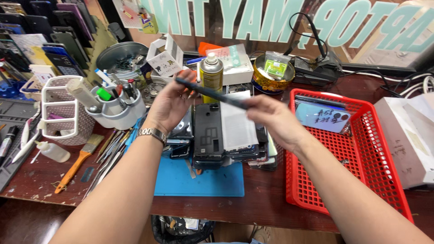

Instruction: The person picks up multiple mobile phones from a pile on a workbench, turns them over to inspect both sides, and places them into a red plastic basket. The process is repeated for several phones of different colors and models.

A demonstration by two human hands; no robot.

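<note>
Dark, thin, flat phone panel (212, 93) — held edge-on in the air above the pile of dark, opened phones (217, 135), slanting down from upper left to lower right. Gripped at both ends: left hand (169, 106) with palm turned toward the camera, fingers closed narrowly on the upper end; right hand (271, 117) pinching the lower end between thumb and fingertips. On the left wrist, a metal-link watch (152, 133).

Under the pile, partly covered by it, a blue rectangular work mat (203, 180) on the dark reddish wooden table (266, 203). On top of the pile, a white sheet of paper (236, 126) beside a black phone back with camera cut-out (208, 131).

Behind the pile, upright, a yellow-green metal spray can with a white nozzle (211, 74). Left of the pile, a white round plastic organiser full of pens and tools (115, 106), and further left a white perforated plastic basket (63, 115). Between organiser and pile, a fan of thin metal tweezers and picks (108, 156). Left of those, lying tilted, an orange-handled flat brush (77, 162) and a small clear squeeze bottle with a thin tip (52, 151).

Right of the pile, just beside it, a red plastic mesh tray (361, 158) holding a flat phone with a blue sticker (322, 115). Further right, at the table's edge, a white cardboard box (407, 140). Behind the pile toward the right, a round gold-coloured tin (272, 74) with a small green packet inside.
</note>
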